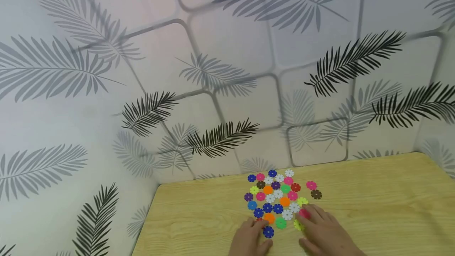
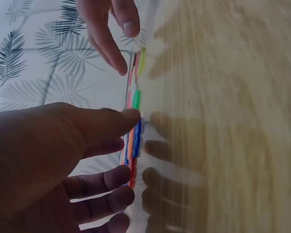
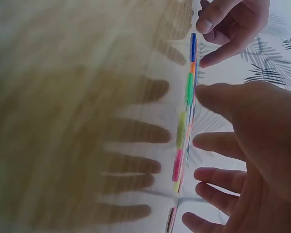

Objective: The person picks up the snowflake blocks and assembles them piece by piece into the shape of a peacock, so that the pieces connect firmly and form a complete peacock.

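Observation:
Flat, notched plastic discs (image 1: 268, 232) in many colours lie in a loose group on the wooden table. At the group's near left, my left hand (image 1: 249, 237) hovers with fingers spread and partly covers a red disc (image 1: 259, 220). The left wrist view shows its fingertips close over a dark blue disc (image 2: 137, 138), holding nothing. On the near right, my right hand (image 1: 327, 230) reaches over a pink disc (image 1: 304, 213) and a yellow-green disc (image 1: 298, 224). In the right wrist view its fingers are extended, apart from the pink disc (image 3: 176, 165), which lies on the table.
A pink disc (image 1: 311, 185) and a brown disc (image 1: 316, 194) lie a little to the right of the group. The light wooden table (image 1: 192, 216) meets a wall (image 1: 245, 102) patterned with grey and black leaves just behind the discs.

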Demonstrator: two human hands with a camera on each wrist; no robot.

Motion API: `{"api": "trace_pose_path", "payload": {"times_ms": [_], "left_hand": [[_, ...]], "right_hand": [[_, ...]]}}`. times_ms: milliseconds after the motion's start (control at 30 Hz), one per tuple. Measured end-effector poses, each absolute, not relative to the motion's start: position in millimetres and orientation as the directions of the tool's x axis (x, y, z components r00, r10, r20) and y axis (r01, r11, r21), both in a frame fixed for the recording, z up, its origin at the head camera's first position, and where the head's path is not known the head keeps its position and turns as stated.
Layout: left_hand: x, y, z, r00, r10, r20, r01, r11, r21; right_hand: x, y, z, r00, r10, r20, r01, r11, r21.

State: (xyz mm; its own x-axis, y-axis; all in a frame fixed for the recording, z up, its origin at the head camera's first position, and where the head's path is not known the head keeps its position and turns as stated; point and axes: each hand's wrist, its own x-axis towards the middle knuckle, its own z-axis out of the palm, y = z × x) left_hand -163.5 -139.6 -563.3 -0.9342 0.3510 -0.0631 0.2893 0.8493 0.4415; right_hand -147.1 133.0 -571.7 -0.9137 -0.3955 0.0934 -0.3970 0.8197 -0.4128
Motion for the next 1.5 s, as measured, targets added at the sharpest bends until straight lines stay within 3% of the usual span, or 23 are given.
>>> {"api": "trace_pose_path", "payload": {"times_ms": [233,600,867,1300,1500], "left_hand": [[-165,-135,-565,-0.929,0.357,-0.095,0.258,0.811,0.525],[-164,-132,-562,-0.953,0.213,-0.217,-0.004,0.707,0.708],[-167,-133,-565,-0.946,0.24,-0.218,0.006,0.685,0.729],[-164,-135,-577,-0.972,0.215,-0.099,0.06,0.628,0.776],[-159,-134,-577,-0.975,0.208,-0.079,0.066,0.611,0.789]], "right_hand": [[-155,125,-566,-0.925,-0.377,0.039,-0.363,0.85,-0.383],[-155,126,-567,-0.944,-0.323,0.075,-0.321,0.836,-0.446],[-160,128,-570,-0.966,-0.251,-0.06,-0.178,0.817,-0.549],[-157,129,-573,-0.968,-0.238,-0.074,-0.134,0.744,-0.654],[-157,132,-569,-0.95,-0.246,-0.193,-0.028,0.681,-0.732]]}}
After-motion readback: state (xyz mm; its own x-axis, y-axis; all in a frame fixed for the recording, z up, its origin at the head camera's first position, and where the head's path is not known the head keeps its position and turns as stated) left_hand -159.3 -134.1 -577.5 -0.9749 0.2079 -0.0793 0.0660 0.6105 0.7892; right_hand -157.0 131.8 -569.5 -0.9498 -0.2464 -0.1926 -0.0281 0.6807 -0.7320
